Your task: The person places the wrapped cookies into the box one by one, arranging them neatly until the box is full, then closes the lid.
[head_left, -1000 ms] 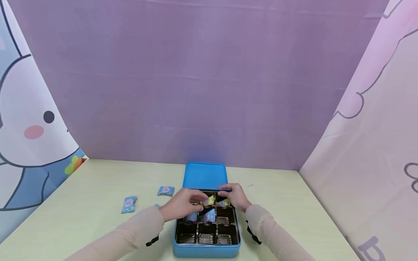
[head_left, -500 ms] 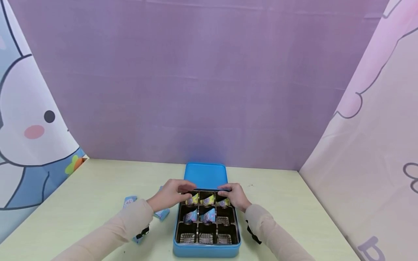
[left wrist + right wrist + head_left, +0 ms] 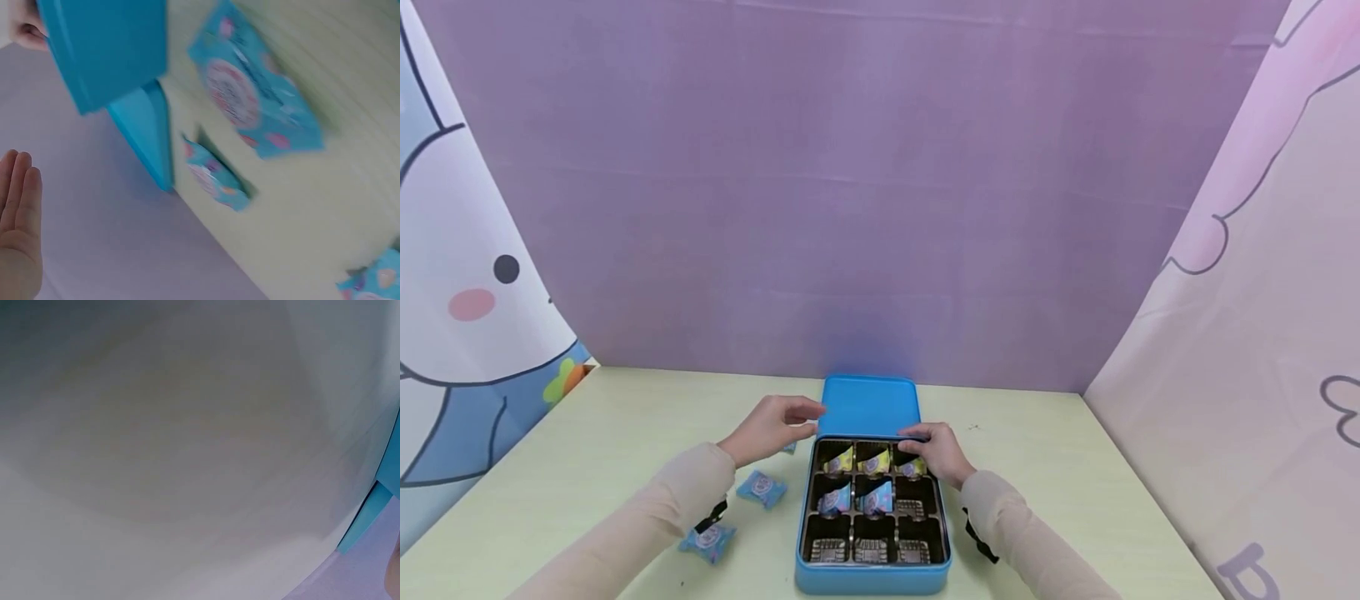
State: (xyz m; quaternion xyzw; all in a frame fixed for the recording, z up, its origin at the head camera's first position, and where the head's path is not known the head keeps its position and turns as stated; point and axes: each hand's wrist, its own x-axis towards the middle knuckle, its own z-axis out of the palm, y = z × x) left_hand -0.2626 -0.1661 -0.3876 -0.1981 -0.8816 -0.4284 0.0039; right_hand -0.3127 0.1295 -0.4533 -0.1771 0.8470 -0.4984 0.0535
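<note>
My left hand (image 3: 772,427) hovers left of the lid with fingers extended and nothing in them. In the left wrist view its fingers (image 3: 22,200) look straight. My right hand (image 3: 942,450) grips the far right corner of a blue box (image 3: 872,578), thumb over the inside edge. Inside is a dark divided tray (image 3: 874,518). Its back row holds three yellow-wrapped candies, one of them a yellow candy (image 3: 874,462) in the middle. Two blue-wrapped candies, at left a blue candy (image 3: 834,500) and beside it another blue candy (image 3: 876,498), sit in the middle row.
Left of the box lie loose blue candies: one candy (image 3: 762,489), a nearer candy (image 3: 707,542) partly under the left sleeve, and a far candy (image 3: 789,447) mostly behind the hand. The blue lid (image 3: 870,405) lies behind the box. A purple backdrop (image 3: 865,208) rises beyond the table (image 3: 1037,467).
My left hand has let go of a yellow candy in the back row and moved left, out of the box. My right hand has stayed at the corner.
</note>
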